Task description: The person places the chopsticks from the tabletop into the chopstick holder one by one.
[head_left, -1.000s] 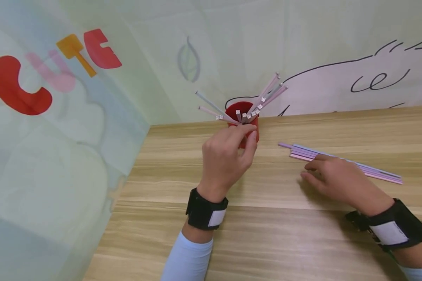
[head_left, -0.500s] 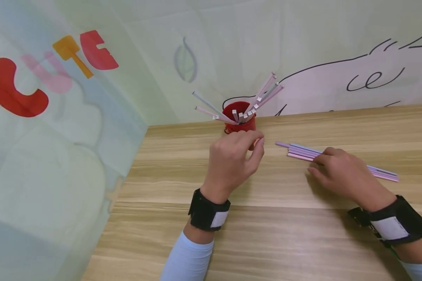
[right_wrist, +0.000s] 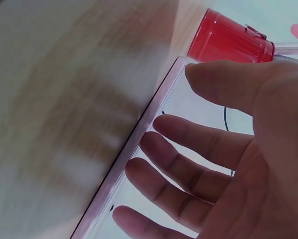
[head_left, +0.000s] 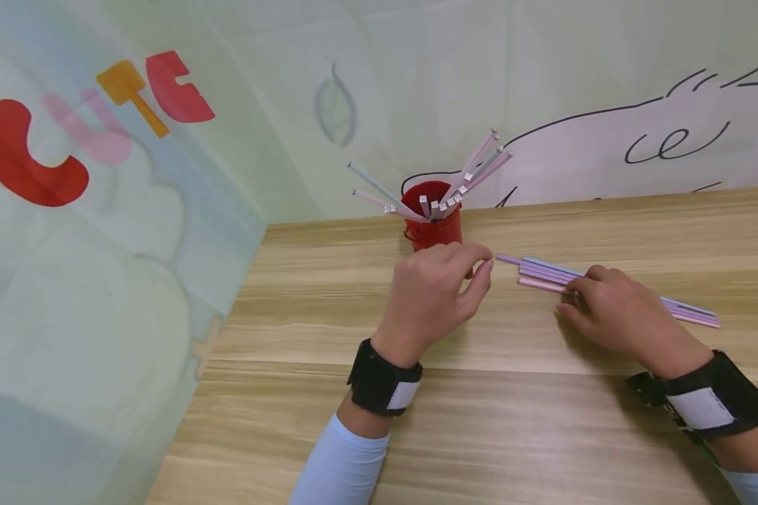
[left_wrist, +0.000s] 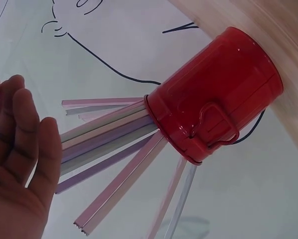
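- My left hand (head_left: 439,298) is loose and empty, near the red bucket (head_left: 440,231).
- My right hand (head_left: 622,315) is over the pastel sticks (head_left: 546,273) on the table (head_left: 493,414), fingers loose, not gripping.
- Maybe I'm choosing one; that needs a careful pinch.

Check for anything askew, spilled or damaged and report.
One small thing: a purple stick juts past the left end of the row of sticks, leaving it uneven. The red bucket stands upright; no spill or damage shows.
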Demonstrator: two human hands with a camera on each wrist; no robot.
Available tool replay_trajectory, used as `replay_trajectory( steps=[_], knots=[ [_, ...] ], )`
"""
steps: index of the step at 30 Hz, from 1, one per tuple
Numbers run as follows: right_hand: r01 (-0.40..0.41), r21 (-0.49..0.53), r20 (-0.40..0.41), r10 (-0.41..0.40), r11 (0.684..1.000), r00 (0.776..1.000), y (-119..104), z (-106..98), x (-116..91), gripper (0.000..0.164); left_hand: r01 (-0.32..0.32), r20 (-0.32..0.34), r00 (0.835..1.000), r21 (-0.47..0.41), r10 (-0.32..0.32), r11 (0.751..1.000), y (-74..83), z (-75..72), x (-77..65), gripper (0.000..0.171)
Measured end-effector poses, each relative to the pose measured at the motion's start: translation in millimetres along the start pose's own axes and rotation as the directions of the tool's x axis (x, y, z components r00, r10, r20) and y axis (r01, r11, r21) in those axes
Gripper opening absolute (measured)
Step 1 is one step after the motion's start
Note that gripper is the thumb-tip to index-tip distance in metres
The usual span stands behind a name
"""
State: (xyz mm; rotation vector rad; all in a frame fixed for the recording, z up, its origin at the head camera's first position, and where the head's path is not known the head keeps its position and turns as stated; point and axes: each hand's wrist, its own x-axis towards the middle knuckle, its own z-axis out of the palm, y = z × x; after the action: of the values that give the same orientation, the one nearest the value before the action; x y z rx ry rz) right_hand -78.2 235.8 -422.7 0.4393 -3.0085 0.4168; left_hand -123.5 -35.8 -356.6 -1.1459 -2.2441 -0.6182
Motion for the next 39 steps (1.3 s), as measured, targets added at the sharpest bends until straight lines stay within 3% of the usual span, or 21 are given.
replay_trajectory(
  steps=[7, 12, 32, 39],
  knots=[
    [0.031, 0.008, -0.035, -0.031, 0.999, 0.999, 0.5, 2.6, -1.6, 0.017, 0.000, 0.034, 0.999, -0.012, 0.001, 1.000, 1.4, 3.2, -0.2, 0.016],
    [0.025, 0.024, 0.002, -0.025, 0.999, 1.000, -0.9, 3.6, -2.1, 0.011, -0.007, 0.062, 0.998, -0.011, 0.007, 1.000, 2.3, 5.6, 0.2, 0.017],
    [0.086, 0.148, 0.128, -0.106, 0.985, 0.986, -10.2, 5.3, -1.7, 0.009, -0.005, 0.120, 0.993, -0.034, 0.009, 0.999, 3.3, 11.1, -2.1, 0.018],
    [0.134, 0.179, 0.090, -0.152, 0.975, 0.984, -13.3, 3.8, -2.9, 0.011, 0.005, 0.151, 0.988, -0.037, 0.001, 0.999, 3.8, 10.4, -1.9, 0.020]
  ],
)
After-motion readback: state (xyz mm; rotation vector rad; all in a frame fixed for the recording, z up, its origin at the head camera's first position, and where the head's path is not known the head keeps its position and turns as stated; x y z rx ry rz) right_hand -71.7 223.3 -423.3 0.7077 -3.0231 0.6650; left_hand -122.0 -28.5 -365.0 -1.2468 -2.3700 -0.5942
